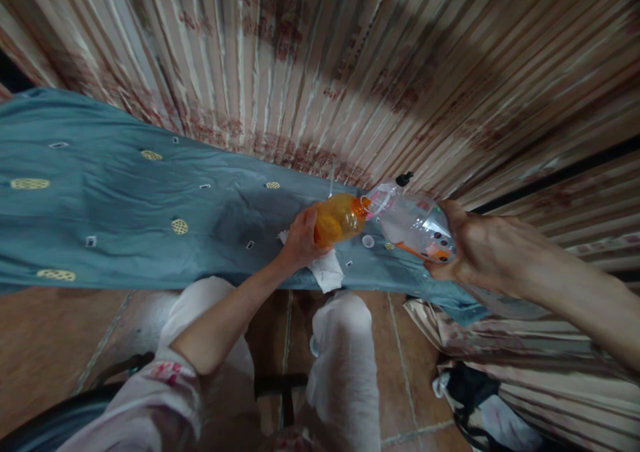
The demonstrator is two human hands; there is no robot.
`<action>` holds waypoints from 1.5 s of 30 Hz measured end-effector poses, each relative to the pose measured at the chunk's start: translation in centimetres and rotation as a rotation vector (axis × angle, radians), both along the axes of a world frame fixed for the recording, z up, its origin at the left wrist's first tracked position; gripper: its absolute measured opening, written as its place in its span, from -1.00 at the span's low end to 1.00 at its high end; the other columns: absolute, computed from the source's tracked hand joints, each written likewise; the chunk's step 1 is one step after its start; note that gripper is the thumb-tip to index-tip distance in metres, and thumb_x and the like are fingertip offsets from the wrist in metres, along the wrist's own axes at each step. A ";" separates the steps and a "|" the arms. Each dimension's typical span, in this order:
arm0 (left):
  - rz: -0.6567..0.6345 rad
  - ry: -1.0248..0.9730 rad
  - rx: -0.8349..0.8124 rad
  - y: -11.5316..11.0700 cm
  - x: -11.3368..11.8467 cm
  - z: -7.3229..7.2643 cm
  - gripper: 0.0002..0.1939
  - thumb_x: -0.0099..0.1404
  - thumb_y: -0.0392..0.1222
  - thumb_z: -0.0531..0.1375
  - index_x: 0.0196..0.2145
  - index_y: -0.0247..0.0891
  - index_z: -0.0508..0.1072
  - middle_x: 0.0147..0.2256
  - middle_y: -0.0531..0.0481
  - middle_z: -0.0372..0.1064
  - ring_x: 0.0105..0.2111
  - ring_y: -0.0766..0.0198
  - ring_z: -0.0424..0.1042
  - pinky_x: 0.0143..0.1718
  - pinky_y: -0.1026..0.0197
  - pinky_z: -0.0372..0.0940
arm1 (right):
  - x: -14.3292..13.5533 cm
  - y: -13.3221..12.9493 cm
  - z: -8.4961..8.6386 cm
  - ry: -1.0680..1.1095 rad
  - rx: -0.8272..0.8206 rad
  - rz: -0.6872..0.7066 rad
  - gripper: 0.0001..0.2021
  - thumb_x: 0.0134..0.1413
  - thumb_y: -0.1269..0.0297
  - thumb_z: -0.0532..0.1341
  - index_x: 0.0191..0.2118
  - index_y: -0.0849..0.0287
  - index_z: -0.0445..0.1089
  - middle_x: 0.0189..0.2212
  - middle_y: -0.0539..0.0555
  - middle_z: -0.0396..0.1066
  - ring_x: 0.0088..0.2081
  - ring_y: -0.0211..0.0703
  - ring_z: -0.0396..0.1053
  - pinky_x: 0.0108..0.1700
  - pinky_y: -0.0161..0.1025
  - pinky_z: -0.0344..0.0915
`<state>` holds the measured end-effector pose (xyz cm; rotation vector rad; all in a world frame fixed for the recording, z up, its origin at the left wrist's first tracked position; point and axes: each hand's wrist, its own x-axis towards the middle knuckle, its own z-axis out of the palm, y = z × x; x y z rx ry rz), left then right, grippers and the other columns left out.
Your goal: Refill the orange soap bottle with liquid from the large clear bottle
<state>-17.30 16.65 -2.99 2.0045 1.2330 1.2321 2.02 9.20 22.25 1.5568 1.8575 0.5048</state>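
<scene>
My left hand (302, 240) is closed around a translucent orange plastic bottle (345, 217), its neck tilted to the right. My right hand (467, 242) grips a large clear plastic bottle (413, 222) with orange and black markings, lying nearly sideways. The clear bottle's mouth is at the orange bottle's mouth; whether they touch, or liquid passes, I cannot tell. Behind them stands a clear bottle with pink on it and a black nozzle (405, 179). A small white cap (368, 241) lies below the two necks. A crumpled white tissue (327, 272) lies under my left hand.
A blue-green cloth (125, 239) with yellow pineapple-like prints covers the narrow table. A thin white tube (332, 177) sticks up behind the orange bottle. Pleated patterned curtains (300, 72) hang close behind. Black and white items (480, 399) lie on the tiled floor at right.
</scene>
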 end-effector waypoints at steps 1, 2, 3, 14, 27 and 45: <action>0.000 0.000 0.002 0.0 0.0 0.0 0.00 -0.12 -0.22 0.39 0.22 -0.40 0.02 0.13 -0.39 0.18 0.13 -0.15 0.25 0.18 -0.15 0.17 | -0.1 0.0 0.0 -0.002 -0.003 -0.003 -0.49 0.04 -0.09 0.02 -0.07 0.26 0.14 -0.53 0.20 0.46 -0.41 0.18 0.49 -0.51 -0.24 0.01; 0.000 0.000 0.002 0.0 0.0 0.0 0.00 -0.12 -0.21 0.39 0.22 -0.39 0.02 0.14 -0.39 0.18 0.13 -0.15 0.24 0.18 -0.16 0.17 | -0.1 0.0 0.0 -0.006 -0.005 -0.007 -0.50 0.04 -0.09 0.02 -0.07 0.25 0.14 -0.52 0.20 0.46 -0.40 0.18 0.50 -0.51 -0.24 0.01; 0.001 -0.001 0.001 0.0 0.0 0.0 0.00 -0.12 -0.21 0.39 0.22 -0.38 0.02 0.14 -0.39 0.18 0.13 -0.16 0.24 0.18 -0.16 0.17 | -0.2 0.0 0.0 -0.011 -0.010 -0.013 -0.50 0.04 -0.09 0.02 -0.08 0.25 0.14 -0.52 0.21 0.46 -0.40 0.19 0.50 -0.51 -0.24 0.01; 0.015 -0.003 0.015 0.0 0.1 -0.1 0.01 -0.13 -0.22 0.40 0.22 -0.37 0.02 0.13 -0.36 0.19 0.13 -0.16 0.26 0.18 -0.16 0.18 | -0.1 0.0 0.1 0.011 -0.018 -0.007 -0.48 0.01 -0.07 0.06 -0.05 0.27 0.12 -0.54 0.16 0.45 -0.42 0.15 0.49 -0.50 -0.25 -0.01; 0.009 -0.007 0.025 0.1 0.1 -0.3 0.00 -0.11 -0.22 0.39 0.23 -0.31 0.00 0.14 -0.35 0.18 0.12 -0.15 0.26 0.15 -0.21 0.19 | 0.0 -0.1 0.2 0.030 -0.010 0.013 -0.51 0.01 -0.08 0.05 -0.11 0.26 0.14 -0.57 0.19 0.44 -0.45 0.18 0.47 -0.53 -0.25 -0.08; 0.009 0.006 0.011 0.0 0.1 0.0 0.01 -0.13 -0.23 0.40 0.21 -0.35 0.01 0.13 -0.36 0.19 0.12 -0.16 0.26 0.17 -0.17 0.18 | -0.1 -0.1 0.1 0.014 -0.010 0.003 -0.51 0.01 -0.07 0.03 -0.09 0.25 0.14 -0.58 0.15 0.43 -0.46 0.14 0.47 -0.54 -0.26 -0.05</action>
